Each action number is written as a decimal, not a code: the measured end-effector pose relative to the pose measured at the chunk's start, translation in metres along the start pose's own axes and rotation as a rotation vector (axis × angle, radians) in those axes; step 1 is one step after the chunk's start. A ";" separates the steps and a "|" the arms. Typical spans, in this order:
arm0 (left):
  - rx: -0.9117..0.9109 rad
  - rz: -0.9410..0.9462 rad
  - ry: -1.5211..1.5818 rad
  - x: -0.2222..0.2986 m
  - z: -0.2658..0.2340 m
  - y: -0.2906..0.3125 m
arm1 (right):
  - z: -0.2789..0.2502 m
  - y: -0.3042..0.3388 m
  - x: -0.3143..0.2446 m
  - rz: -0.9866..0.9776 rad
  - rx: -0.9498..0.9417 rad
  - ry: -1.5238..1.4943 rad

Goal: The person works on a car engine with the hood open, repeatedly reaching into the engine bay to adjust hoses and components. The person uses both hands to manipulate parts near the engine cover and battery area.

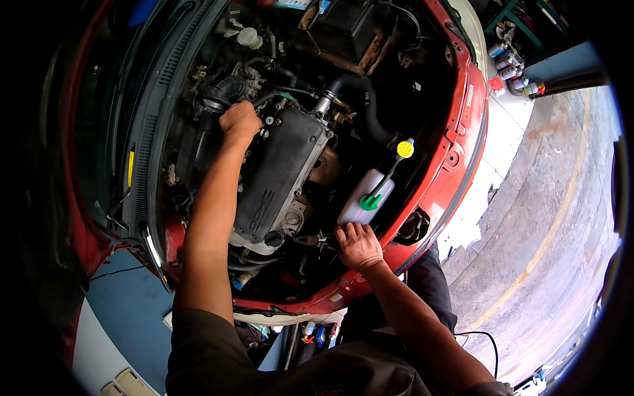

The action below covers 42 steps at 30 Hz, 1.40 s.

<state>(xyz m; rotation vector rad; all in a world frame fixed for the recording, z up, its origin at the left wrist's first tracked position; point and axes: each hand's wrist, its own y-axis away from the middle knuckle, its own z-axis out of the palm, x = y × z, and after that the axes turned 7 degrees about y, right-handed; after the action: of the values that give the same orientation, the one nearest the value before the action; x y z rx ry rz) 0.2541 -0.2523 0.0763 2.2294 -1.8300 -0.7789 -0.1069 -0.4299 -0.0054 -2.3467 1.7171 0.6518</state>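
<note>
My left hand [241, 121] reaches into the engine bay at the far left edge of the black engine cover [281, 175], beside the ribbed air intake hose [228, 89]. Its fingers are closed and point down, and what they hold, if anything, is hidden. My right hand [360, 247] rests palm down at the near end of the white coolant reservoir [360, 198], fingers slightly bent with their tips by its edge. The reservoir has a green cap [370, 202]. Past it sits the yellow-topped radiator cap [405, 149].
A thick black radiator hose [373, 109] arches across the bay, with the battery [343, 30] at the far side. The red front body panel [456, 158] curves along the right. Spray cans [508, 66] stand on the floor at upper right.
</note>
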 end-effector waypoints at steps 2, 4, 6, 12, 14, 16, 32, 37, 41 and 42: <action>0.017 -0.004 -0.021 -0.003 0.011 -0.009 | 0.001 0.000 -0.002 0.001 -0.026 -0.009; 0.007 0.007 -0.029 -0.006 0.018 -0.019 | -0.001 -0.001 -0.003 -0.003 -0.022 -0.001; -0.038 0.008 -0.014 -0.002 0.013 -0.021 | -0.002 0.000 -0.003 -0.002 -0.040 -0.001; -0.040 -0.065 0.049 0.000 0.013 -0.020 | -0.002 0.000 0.000 0.023 -0.040 -0.024; -0.033 -0.050 0.057 -0.004 0.013 -0.022 | 0.002 0.000 -0.001 0.029 -0.024 -0.024; -0.044 -0.008 0.075 -0.006 0.017 -0.019 | 0.004 0.003 0.000 0.013 0.000 -0.009; 0.292 0.599 -0.003 -0.129 0.085 0.069 | 0.003 0.001 -0.007 -0.005 -0.019 0.065; 0.322 0.548 -0.326 -0.122 0.105 0.028 | 0.005 0.001 -0.007 -0.014 -0.005 0.066; 0.148 0.485 -0.332 -0.121 0.098 0.022 | 0.006 0.002 -0.006 0.006 -0.009 0.062; 0.135 0.480 -0.341 -0.120 0.097 0.024 | 0.007 0.003 -0.006 0.013 -0.002 0.056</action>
<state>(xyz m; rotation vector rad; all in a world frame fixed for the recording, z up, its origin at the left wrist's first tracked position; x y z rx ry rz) 0.1726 -0.1245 0.0386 1.6760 -2.5063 -0.9982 -0.1127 -0.4226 -0.0089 -2.3786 1.7571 0.5953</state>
